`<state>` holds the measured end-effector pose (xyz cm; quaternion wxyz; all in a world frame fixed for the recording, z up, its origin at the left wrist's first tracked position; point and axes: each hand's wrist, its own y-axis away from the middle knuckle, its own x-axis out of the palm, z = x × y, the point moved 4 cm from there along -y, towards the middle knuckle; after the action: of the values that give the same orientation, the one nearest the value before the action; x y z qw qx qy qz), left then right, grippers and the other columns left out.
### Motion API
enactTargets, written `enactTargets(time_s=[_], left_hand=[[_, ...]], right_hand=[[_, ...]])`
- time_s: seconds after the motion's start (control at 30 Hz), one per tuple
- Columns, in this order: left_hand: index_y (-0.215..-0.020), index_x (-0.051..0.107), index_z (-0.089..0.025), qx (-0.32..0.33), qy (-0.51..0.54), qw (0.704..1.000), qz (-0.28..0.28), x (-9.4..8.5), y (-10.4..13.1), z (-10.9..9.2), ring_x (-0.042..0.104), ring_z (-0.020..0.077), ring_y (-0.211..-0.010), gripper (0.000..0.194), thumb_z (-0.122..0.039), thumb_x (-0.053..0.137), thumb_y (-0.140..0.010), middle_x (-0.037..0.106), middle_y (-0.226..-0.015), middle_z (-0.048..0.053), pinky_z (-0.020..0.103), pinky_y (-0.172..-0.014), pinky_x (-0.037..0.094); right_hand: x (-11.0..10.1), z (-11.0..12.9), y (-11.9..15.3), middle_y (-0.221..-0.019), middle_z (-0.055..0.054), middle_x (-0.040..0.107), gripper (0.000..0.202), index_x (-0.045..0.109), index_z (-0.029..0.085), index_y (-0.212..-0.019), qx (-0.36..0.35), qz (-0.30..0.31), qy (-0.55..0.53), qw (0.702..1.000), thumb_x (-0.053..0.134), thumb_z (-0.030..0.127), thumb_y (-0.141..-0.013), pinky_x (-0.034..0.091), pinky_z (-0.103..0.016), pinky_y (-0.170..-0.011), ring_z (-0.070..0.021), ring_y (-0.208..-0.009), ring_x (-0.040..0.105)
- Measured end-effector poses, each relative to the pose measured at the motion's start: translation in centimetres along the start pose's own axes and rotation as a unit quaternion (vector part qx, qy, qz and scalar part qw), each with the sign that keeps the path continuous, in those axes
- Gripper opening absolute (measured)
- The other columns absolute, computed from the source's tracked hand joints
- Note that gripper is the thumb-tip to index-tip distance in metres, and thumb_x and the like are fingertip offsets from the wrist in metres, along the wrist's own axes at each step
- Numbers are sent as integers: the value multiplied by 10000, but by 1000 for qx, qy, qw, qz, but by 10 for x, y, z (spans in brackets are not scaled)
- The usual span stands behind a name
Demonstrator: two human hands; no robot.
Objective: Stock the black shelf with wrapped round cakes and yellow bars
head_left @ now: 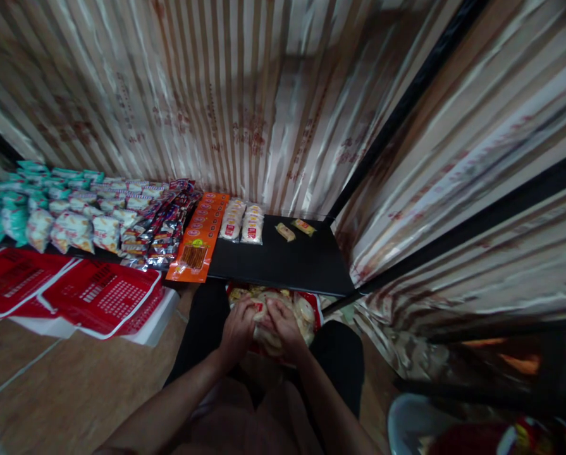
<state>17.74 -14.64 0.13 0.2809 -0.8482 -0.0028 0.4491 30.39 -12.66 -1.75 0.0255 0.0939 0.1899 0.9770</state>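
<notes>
My left hand (239,325) and my right hand (285,323) come together over a red-edged snack bag (305,309) between my knees. Pale, round pieces show through or inside the bag. Fingers of both hands are bent inward and nearly meet. A small pale packet with a red mark (258,308) shows at the fingertips of my left hand, which seems to pinch it. What my right fingers close on is partly hidden and too blurred to make out.
Ahead is a black shelf (283,262) with two small wrapped snacks (285,232), two white packs (252,225), an orange pouch (200,237) and rows of snack bags (74,230). Red packages (105,294) lie lower left. A pale tub (403,417) stands lower right. Black bars (406,95) border the striped sheeting.
</notes>
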Motion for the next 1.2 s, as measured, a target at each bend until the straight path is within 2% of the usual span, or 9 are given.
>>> enactTargets(time_s=[0.2,0.3,0.43,0.53,0.63,0.73,0.87,1.03,1.2], left_hand=[[-979,608,-161,14,-12,998,-68,-6,-3,-5,357,265,-1278,244,-143,412,-834,494,-1220,115,434,-988,420],[-964,641,-187,-20,-12,997,-80,-7,-5,-2,300,294,-1306,252,-151,443,-812,419,-1308,106,478,-1007,389],[-930,666,-211,-70,6,993,-96,-10,-8,0,247,295,-1326,249,-131,474,-793,342,-1376,70,500,-1047,346],[-916,675,-219,-106,44,987,-116,-9,-11,5,258,293,-1321,262,-104,479,-785,330,-1389,47,512,-1046,352],[-911,670,-193,-141,124,974,-123,-4,-13,13,397,239,-1246,303,-65,418,-804,328,-1388,65,428,-992,439],[-914,654,-171,-159,190,962,-111,-1,-15,21,488,193,-1173,340,-46,350,-825,336,-1383,89,378,-968,466],[-933,641,-171,-162,189,963,-101,-6,-21,27,459,219,-1217,320,-53,374,-803,363,-1387,101,407,-1009,428],[-941,623,-170,-188,149,964,-114,-14,-36,39,498,210,-1181,249,-106,423,-807,378,-1382,114,393,-997,437],[-989,604,-151,-178,117,971,-112,-11,-54,61,486,229,-1199,240,-136,435,-820,344,-1384,140,407,-995,433]], right_hand=[[3,30,6,-726,2,627,428,527,206,-963,-63,-25,5,998,674,449,-642,472,-247,-544,-141,-619,594],[4,35,9,-736,9,628,440,502,213,-1038,-75,-41,0,996,658,369,-657,470,-244,-541,-136,-609,593],[7,36,8,-724,29,616,597,426,219,-1197,-76,-56,-33,995,648,312,-651,471,-236,-539,-123,-592,585],[10,36,7,-772,15,632,654,402,220,-1240,-63,-52,-63,995,654,306,-643,493,-256,-575,-137,-636,607],[14,35,5,-893,-30,669,655,404,219,-1239,-46,-29,-86,995,659,308,-643,517,-293,-643,-170,-731,640],[17,36,2,-968,-57,676,601,442,207,-1189,-43,-11,-88,995,665,323,-643,523,-311,-690,-189,-794,648],[21,38,-4,-923,-47,686,434,533,199,-1050,-67,2,-38,997,659,334,-657,519,-293,-678,-178,-767,644],[26,46,-24,-850,-44,693,295,622,191,-907,-118,9,74,990,627,404,-703,511,-297,-698,-183,-764,640],[29,48,-61,-677,-11,670,259,667,204,-778,-138,-22,231,963,614,438,-682,475,-282,-622,-171,-632,603]])
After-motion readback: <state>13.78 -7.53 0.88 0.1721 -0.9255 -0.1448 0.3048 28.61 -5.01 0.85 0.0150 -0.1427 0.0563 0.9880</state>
